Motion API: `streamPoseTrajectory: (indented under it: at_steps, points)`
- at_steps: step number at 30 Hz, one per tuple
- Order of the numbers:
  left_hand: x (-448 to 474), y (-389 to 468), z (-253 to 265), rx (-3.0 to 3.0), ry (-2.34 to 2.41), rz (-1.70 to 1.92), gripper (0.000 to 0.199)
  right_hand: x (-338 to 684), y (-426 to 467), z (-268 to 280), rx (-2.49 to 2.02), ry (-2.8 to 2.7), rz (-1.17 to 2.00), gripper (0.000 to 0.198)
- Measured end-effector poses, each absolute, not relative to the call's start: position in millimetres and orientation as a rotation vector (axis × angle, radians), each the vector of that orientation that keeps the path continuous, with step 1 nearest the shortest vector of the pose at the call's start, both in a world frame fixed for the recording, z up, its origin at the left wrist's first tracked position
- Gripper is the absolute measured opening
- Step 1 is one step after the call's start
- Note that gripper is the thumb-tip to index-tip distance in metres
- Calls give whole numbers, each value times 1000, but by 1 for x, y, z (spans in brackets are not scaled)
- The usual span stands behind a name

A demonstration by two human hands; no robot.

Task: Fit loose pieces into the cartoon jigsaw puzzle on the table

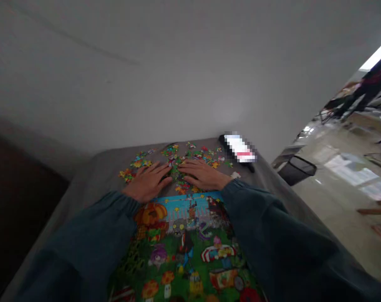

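Loose jigsaw puzzle pieces (140, 161) in many colours lie scattered over the far part of the grey-covered table. My left hand (149, 181) rests palm down at the near side of the pieces, fingers stretched out. Facing it, my right hand (203, 174) also lies flat over the pieces with its fingers extended. Between the fingertips a few green pieces (174, 172) show; whatever lies under the palms is hidden. Directly below both hands is a colourful cartoon picture sheet (184, 243) with a pumpkin, mushrooms and a fence, its sides partly covered by my sleeves.
At the back right a phone (240, 149) with a lit, blurred-out screen lies on the table. A pale wall (177, 84) rises right behind the table. To the right, beyond the table edge, stands a dark chair-like object (297, 170) on a shiny floor.
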State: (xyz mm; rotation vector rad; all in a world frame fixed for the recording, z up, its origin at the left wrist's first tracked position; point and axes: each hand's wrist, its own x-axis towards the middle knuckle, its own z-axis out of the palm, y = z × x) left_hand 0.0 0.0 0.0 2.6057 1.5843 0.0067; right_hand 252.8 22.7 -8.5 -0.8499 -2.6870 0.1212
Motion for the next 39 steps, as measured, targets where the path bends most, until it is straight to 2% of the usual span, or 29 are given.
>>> streamPoseTrajectory:
  at_steps: [5,10,15,20,25,30,34,39]
  points:
    - [-3,1,3,2603,1583,-5,61,252,23,-5,-855,-2639,62,34]
    - [4,-2,3,2636,1578,5,60,251,22,-6,-783,-2675,45,43]
    - [7,-3,2,2667,1576,9,57,251,22,-5,-846,-2603,35,37]
    - [5,-1,2,2679,1579,50,57,250,23,-3,-876,-2589,-75,39]
    - [4,1,4,2663,1558,36,60,251,24,-3,-1167,-2482,-157,41]
    - [3,1,5,2640,1547,-12,61,254,26,-14,-1632,-2289,-103,55]
    - [2,1,4,2619,1531,-62,63,254,26,-20,-1576,-2487,15,69]
    - [2,1,2,2580,1526,-117,67,254,23,-16,-1485,-2584,79,74]
